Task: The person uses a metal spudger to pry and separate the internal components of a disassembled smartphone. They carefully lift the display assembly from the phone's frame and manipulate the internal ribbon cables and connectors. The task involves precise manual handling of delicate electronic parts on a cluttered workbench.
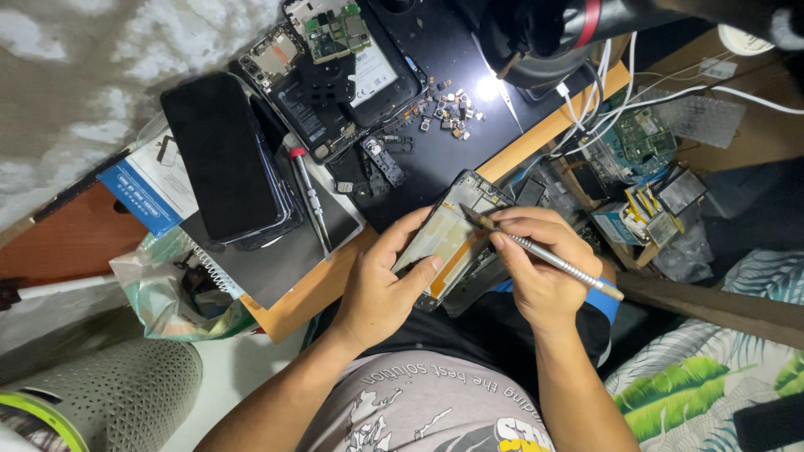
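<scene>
While the left hand (pixel 381 280) braces an opened phone frame (pixel 448 238) above the desk (pixel 310 293), the right hand (pixel 540 272) at three o'clock pinches metal tweezers (pixel 544 254), tip probing inside.

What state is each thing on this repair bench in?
Opened phone frame: back off, held tilted in left hand.
Metal tool: gripped by right hand, tip on frame.
Black phone: face down, intact.
Dismantled phone: open, board exposed.
Screwdriver: lying unused.
</scene>
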